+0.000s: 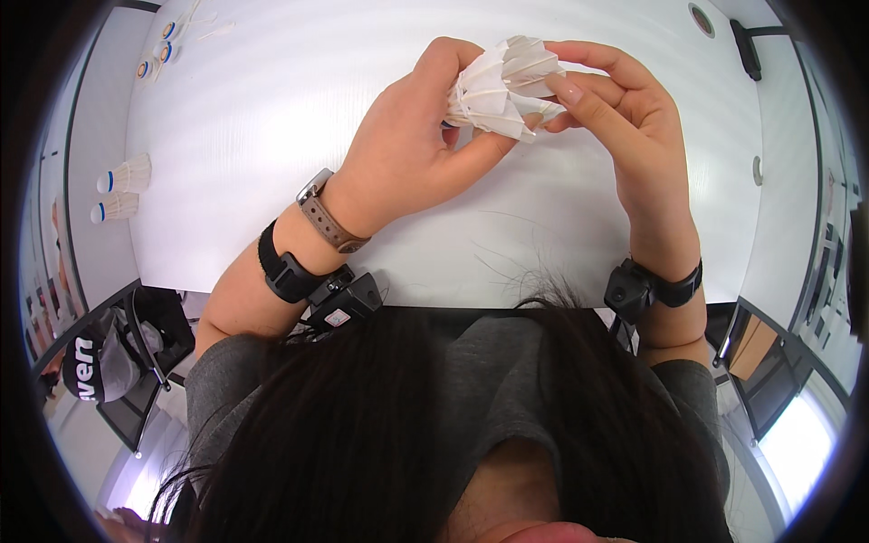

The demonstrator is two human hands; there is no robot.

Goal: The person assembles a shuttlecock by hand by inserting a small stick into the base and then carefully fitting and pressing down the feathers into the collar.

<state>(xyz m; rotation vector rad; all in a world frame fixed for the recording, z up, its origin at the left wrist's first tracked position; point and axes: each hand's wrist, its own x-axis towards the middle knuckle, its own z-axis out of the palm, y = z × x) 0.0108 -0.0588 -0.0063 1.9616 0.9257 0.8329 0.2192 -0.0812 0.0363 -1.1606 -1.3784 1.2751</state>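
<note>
A white feather shuttlecock (490, 90) is held up over the far middle of the white table. My left hand (412, 127) is closed around its narrow end, so the cork is mostly hidden and only a bit of blue band shows. The flared feather skirt points to the right. At its open rim, my right hand (625, 113) pinches the feather edges between thumb and fingers. A left fingertip shows near the lower feathers. Whether any feather is loose in the right fingers is too small to tell.
Two shuttlecocks (127, 174) with blue-banded corks lie at the table's left edge. Several small round pieces (166, 52) with orange centres and some thin feather-like sticks lie at the far left. A round grommet (701, 20) sits in the tabletop (272, 81) at the far right.
</note>
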